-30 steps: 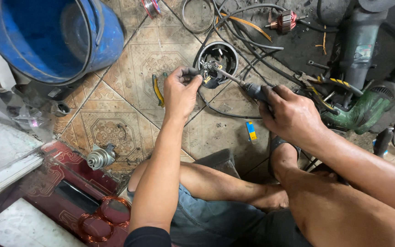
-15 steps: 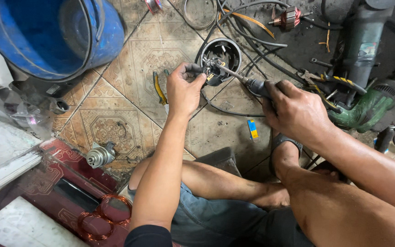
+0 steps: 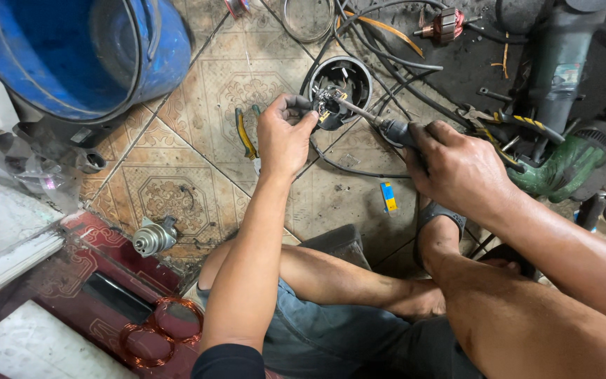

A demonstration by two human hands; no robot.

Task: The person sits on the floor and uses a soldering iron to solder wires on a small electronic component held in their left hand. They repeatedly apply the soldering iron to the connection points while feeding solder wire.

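On tiled floor, ahead of crossed legs, round black motor housing (image 3: pixel 341 84) lay open side up. Left hand (image 3: pixel 285 137) sat at its near-left rim, fingertips pinched on small part over opening. Right hand (image 3: pixel 461 168) was fisted around screwdriver (image 3: pixel 380 123) handle; shaft ran up-left, long axis slanting from handle to housing centre, tip just beside left fingertips. Left hand nearer housing. Tip contact point hidden among wires; pinched part too small to identify. Yellow pliers (image 3: pixel 245 133) lay partly behind left hand.
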